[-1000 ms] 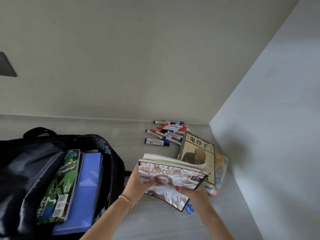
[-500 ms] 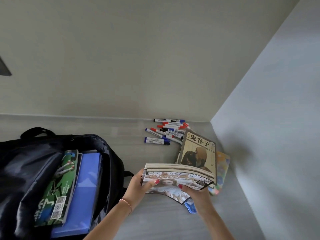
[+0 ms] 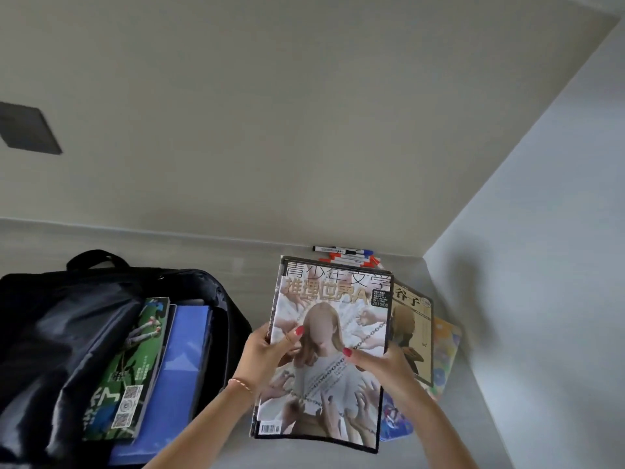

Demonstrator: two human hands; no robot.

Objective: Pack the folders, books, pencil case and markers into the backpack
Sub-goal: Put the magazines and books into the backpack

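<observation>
Magazine (image 3: 333,336): large, glossy, cover up, raised over the right part of the worktop (image 3: 236,262); further page edges show under its left side, so it may be the top of a small stack. Its far edge hides most of the markers; its right edge overlaps the tan book.

Left hand (image 3: 267,350): grips the magazine's left edge, thumb curled on the cover, fingers underneath.

Right hand (image 3: 382,362): grips the magazine nearer its middle right, thumb on the cover, fingers underneath.

Backpack (image 3: 67,333): black, lying open at the left end of the worktop, mouth toward the magazine. Inside: a green book (image 3: 132,374) and a blue folder (image 3: 176,377), side by side, both sticking out of the opening. A strip of bare worktop separates the backpack's rim from the magazine's left edge.

Markers (image 3: 351,257): loose cluster at the back edge of the worktop, near the right rear corner, partly covered.

Tan book (image 3: 411,330): flat on the worktop, right of the magazine.

Colourful flat item (image 3: 446,350): beneath the tan book, close to the right wall (image 3: 541,265); whether folder or pencil case cannot be told.

Blue patterned item (image 3: 394,421): peeks out beneath the magazine's near right corner.
</observation>
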